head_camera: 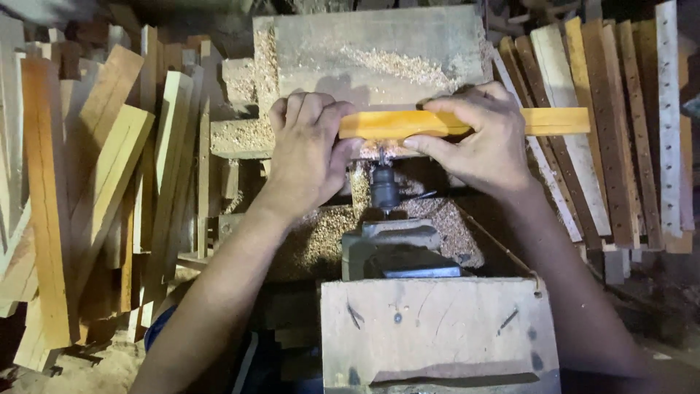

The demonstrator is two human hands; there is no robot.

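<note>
A long yellow-orange wooden slat point(554, 120) lies crosswise in front of me, and both hands grip it. My left hand point(306, 149) wraps its left end, fingers curled over the top. My right hand point(481, 138) clamps the middle, thumb underneath and fingers above. Below the slat, between my hands, a horizontal drill chuck point(383, 186) points its bit up against the slat's near edge. The chuck sits on a grey metal motor housing point(390, 244). Behind the slat stands a flat wooden backing board point(379, 51) dusted with sawdust.
Stacks of plain wooden slats point(109, 182) lean at the left. At the right lie several slats with rows of drilled holes point(605, 146). A wooden box cover point(437, 332) sits in the foreground over the motor. Sawdust point(321, 241) piles around the machine.
</note>
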